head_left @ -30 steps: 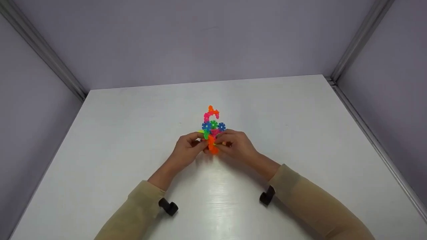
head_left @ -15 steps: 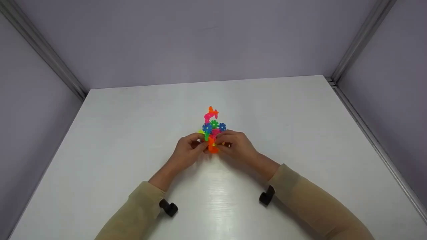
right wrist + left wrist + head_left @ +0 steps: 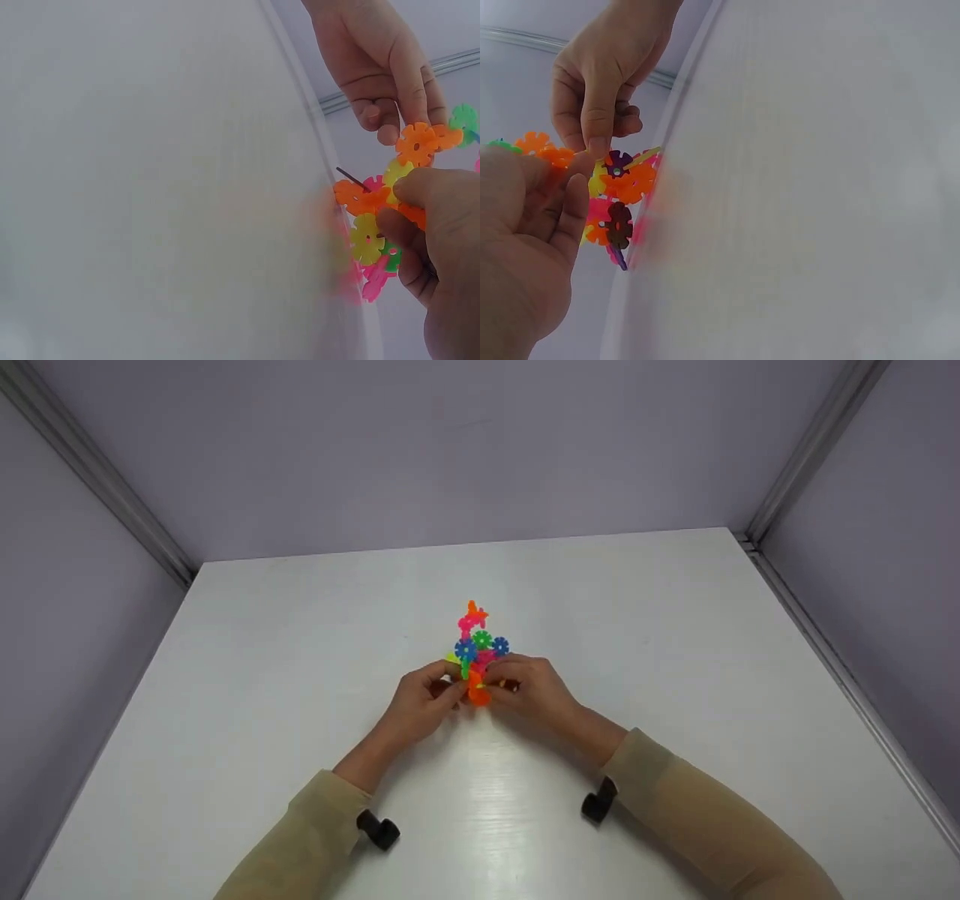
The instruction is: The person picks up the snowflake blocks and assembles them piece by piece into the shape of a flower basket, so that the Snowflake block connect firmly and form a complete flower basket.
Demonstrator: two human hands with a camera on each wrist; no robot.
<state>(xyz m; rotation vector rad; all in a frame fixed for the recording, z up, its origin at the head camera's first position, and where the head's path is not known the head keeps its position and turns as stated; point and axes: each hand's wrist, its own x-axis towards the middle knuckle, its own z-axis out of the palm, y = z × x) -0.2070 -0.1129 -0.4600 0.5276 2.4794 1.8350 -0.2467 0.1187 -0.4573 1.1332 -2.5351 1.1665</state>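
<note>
A figure built of interlocking plastic snowflake discs (image 3: 466, 649) in orange, pink, blue, green and yellow stands over the middle of the table. My left hand (image 3: 421, 699) grips its lower part from the left, thumb against the orange discs (image 3: 417, 145). From the other side my right hand (image 3: 536, 688) pinches the same low section near a yellow disc. In the left wrist view, purple and brown discs (image 3: 619, 225) hang below the fingers. A yellow disc (image 3: 366, 238) and pink ones show under my right hand in the right wrist view. The fingers hide the joints between the discs.
The white table (image 3: 262, 675) spreads around both hands and reflects light at the front. Pale panels (image 3: 465, 450) with metal frame rails (image 3: 817, 442) enclose its back and sides. A black device (image 3: 379, 830) is fixed at each sleeve cuff.
The hooked pink and orange top of the figure has turned a little and looks narrower. Both hands keep their grip and have hardly moved.
</note>
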